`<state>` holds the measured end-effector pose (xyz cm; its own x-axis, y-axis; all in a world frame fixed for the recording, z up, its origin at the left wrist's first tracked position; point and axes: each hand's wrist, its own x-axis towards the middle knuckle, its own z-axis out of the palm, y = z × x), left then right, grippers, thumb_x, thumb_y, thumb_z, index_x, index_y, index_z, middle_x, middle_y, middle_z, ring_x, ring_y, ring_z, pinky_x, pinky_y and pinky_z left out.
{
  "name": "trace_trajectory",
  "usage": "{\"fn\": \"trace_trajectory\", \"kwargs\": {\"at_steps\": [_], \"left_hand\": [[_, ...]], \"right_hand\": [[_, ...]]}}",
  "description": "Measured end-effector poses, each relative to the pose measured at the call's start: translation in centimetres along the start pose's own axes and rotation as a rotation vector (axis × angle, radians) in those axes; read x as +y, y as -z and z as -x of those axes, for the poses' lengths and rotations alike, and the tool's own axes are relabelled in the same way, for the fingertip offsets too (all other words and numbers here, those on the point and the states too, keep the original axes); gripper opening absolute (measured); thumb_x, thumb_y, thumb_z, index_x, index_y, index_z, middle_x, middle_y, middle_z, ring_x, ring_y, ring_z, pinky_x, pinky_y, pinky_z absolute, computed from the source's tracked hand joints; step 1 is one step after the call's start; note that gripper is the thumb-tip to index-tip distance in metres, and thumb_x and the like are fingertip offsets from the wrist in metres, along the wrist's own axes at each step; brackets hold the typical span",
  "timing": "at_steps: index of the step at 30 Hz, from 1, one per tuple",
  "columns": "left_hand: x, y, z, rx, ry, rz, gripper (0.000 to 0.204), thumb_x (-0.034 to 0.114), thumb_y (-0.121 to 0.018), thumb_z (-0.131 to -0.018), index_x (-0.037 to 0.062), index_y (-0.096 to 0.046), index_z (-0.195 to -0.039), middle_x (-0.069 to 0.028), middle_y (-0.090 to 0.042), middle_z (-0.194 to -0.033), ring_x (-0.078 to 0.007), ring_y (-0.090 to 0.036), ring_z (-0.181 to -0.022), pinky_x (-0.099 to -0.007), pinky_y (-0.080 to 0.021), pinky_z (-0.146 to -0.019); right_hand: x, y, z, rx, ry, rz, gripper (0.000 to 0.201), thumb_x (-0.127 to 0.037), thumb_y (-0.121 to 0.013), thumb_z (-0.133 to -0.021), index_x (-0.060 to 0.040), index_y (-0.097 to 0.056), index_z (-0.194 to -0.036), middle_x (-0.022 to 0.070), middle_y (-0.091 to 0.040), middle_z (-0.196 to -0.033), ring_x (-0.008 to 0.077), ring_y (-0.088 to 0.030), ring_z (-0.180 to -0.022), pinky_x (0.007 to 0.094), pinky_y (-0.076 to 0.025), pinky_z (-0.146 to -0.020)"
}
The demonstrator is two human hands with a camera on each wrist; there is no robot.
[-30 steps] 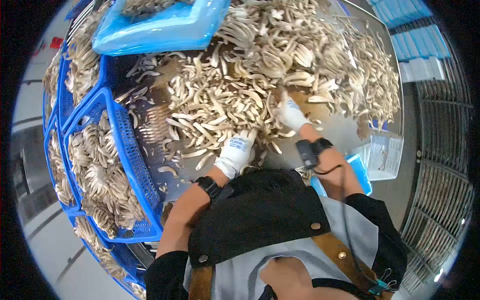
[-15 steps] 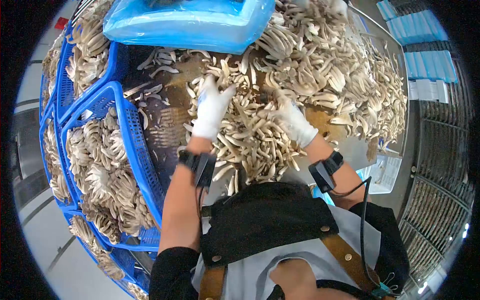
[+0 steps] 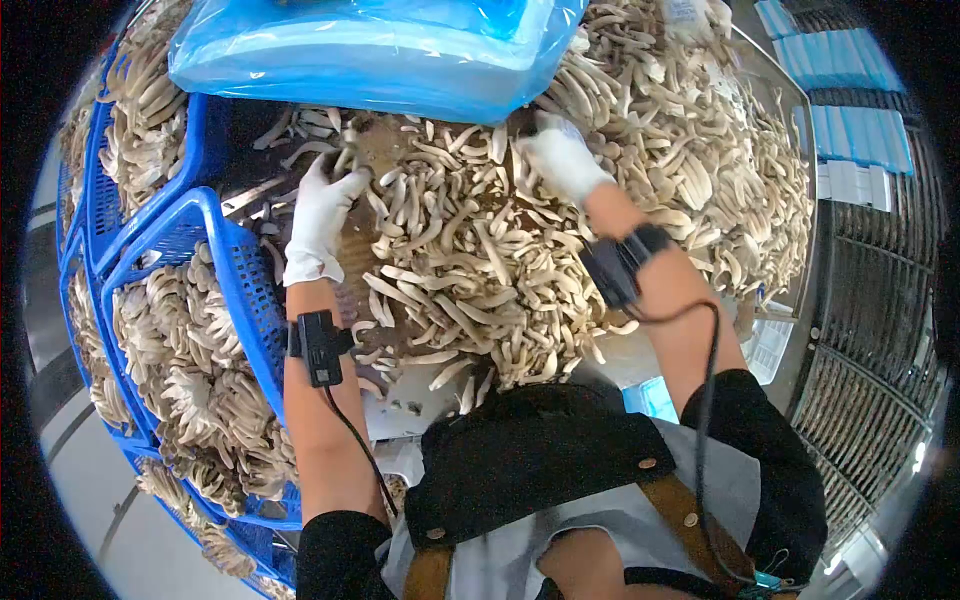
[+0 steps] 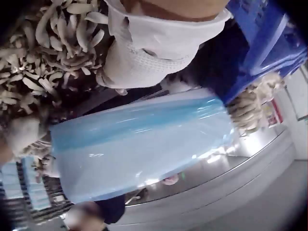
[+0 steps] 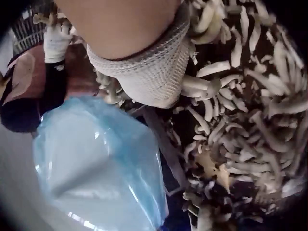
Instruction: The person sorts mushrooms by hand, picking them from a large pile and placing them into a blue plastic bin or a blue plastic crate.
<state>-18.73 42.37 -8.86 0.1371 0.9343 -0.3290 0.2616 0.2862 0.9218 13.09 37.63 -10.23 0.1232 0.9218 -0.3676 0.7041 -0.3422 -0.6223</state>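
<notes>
Loose mushrooms (image 3: 480, 250) with long pale stems cover the worktable in front of me. My left hand (image 3: 322, 215), in a white knit glove, is at the pile's left edge, a small greyish mushroom (image 3: 347, 156) pinched between thumb and fingers. In the left wrist view the glove's cuff hides the fingers. My right hand (image 3: 567, 158), gloved alike, reaches into the back of the pile beside a blue-bagged white foam box (image 3: 360, 70). Its fingertips are blurred among the mushrooms, and the right wrist view shows mostly its cuff.
Blue plastic baskets (image 3: 245, 290) full of mushroom clusters line the left side. A taller mushroom heap (image 3: 680, 150) spreads along the right, with another gloved hand (image 3: 688, 14) at its far end. Blue-wrapped stacks (image 3: 860, 140) lie beyond the table's right rim.
Both hands have moved from the near side of the pile to its back, the left swinging out left toward the baskets. The loose mushrooms now lie spread nearer my apron.
</notes>
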Motion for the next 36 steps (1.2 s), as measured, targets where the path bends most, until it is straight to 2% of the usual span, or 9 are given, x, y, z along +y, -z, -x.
{"fn": "trace_trajectory", "kwargs": {"at_steps": [5,11,14,19,21,26,29,33,36], "left_hand": [[-4.5,-5.3,-6.5,-0.280,-0.478,-0.570,0.050,0.020,-0.064,-0.076,0.0034,-0.062,-0.123,-0.0175,-0.069,-0.106,-0.0306,-0.067,-0.095,-0.0387,-0.052,-0.084],[0.2,-7.8,-5.2,-0.535,-0.353,-1.393,0.027,0.022,-0.064,-0.080,0.0112,-0.069,-0.104,-0.0163,-0.068,-0.109,-0.0343,-0.065,-0.102,-0.0446,-0.053,-0.086],[0.1,-5.6,-1.3,-0.245,-0.592,-1.336,0.025,0.020,-0.067,-0.076,0.0123,-0.070,-0.100,-0.0148,-0.065,-0.108,-0.0343,-0.062,-0.102,-0.0432,-0.052,-0.085],[0.3,-1.6,5.0,0.115,-0.517,-1.079,0.029,0.025,-0.074,-0.071,0.0086,-0.066,-0.093,-0.0148,-0.063,-0.097,-0.0340,-0.059,-0.095,-0.0467,-0.049,-0.079],[1.7,-1.0,9.3,0.117,-0.122,-0.509,0.030,0.022,-0.071,-0.080,0.0030,-0.066,-0.103,-0.0178,-0.069,-0.095,-0.0289,-0.066,-0.087,-0.0381,-0.050,-0.078],[-4.2,1.2,17.7,0.204,-0.030,0.052,0.032,0.011,-0.063,-0.087,0.0004,-0.065,-0.116,-0.0071,-0.071,-0.105,-0.0145,-0.064,-0.089,-0.0291,-0.049,-0.081],[-5.7,1.3,19.8,0.151,0.046,-0.125,0.022,0.003,-0.059,-0.087,0.0015,-0.064,-0.108,-0.0089,-0.070,-0.111,-0.0136,-0.062,-0.094,-0.0266,-0.047,-0.083],[-12.2,0.8,16.9,0.030,-0.629,-1.038,0.040,0.009,-0.067,-0.077,0.0066,-0.058,-0.116,-0.0141,-0.061,-0.121,-0.0343,-0.056,-0.113,-0.0448,-0.046,-0.096],[-13.3,1.5,17.7,0.033,-0.571,-1.010,0.043,0.010,-0.067,-0.074,0.0069,-0.058,-0.116,-0.0159,-0.060,-0.121,-0.0346,-0.056,-0.113,-0.0457,-0.045,-0.096]], "right_hand": [[-0.4,-3.6,-6.4,0.057,-0.093,0.194,0.045,-0.030,-0.058,-0.084,0.0009,-0.063,-0.117,0.0245,-0.065,-0.115,0.0393,-0.063,-0.104,0.0455,-0.050,-0.091],[2.4,-2.5,-4.7,-0.244,0.099,0.236,0.034,-0.028,-0.063,-0.084,0.0038,-0.067,-0.094,0.0230,-0.069,-0.095,0.0366,-0.067,-0.088,0.0442,-0.052,-0.081],[-1.2,0.7,2.5,-0.394,-0.108,-0.128,0.036,-0.016,-0.065,-0.087,0.0078,-0.057,-0.113,0.0174,-0.068,-0.106,0.0295,-0.068,-0.088,0.0387,-0.053,-0.086],[-1.1,-7.6,7.6,-0.404,0.077,0.189,0.038,-0.024,-0.067,-0.084,0.0003,-0.050,-0.108,0.0219,-0.066,-0.100,0.0346,-0.066,-0.090,0.0461,-0.050,-0.084],[-3.1,-8.1,9.2,-0.225,0.151,0.307,0.052,-0.029,-0.071,-0.076,0.0005,-0.048,-0.112,0.0260,-0.065,-0.100,0.0404,-0.064,-0.093,0.0444,-0.050,-0.083],[-1.4,-4.7,10.5,-0.257,0.170,0.103,0.066,-0.026,-0.071,-0.075,0.0054,-0.046,-0.127,0.0276,-0.064,-0.105,0.0398,-0.063,-0.095,0.0441,-0.050,-0.083],[-4.1,-4.5,13.4,-0.257,0.086,0.276,0.046,-0.023,-0.064,-0.083,-0.0002,-0.052,-0.121,0.0271,-0.059,-0.119,0.0392,-0.062,-0.102,0.0452,-0.049,-0.091],[-3.0,-8.5,13.2,-0.094,0.031,0.320,0.043,-0.021,-0.061,-0.083,0.0032,-0.054,-0.117,0.0272,-0.061,-0.117,0.0397,-0.060,-0.109,0.0445,-0.048,-0.094],[-0.4,-8.7,11.2,-0.059,0.037,0.272,0.055,-0.030,-0.065,-0.084,0.0008,-0.049,-0.127,0.0282,-0.061,-0.112,0.0408,-0.059,-0.108,0.0446,-0.046,-0.095]]}}
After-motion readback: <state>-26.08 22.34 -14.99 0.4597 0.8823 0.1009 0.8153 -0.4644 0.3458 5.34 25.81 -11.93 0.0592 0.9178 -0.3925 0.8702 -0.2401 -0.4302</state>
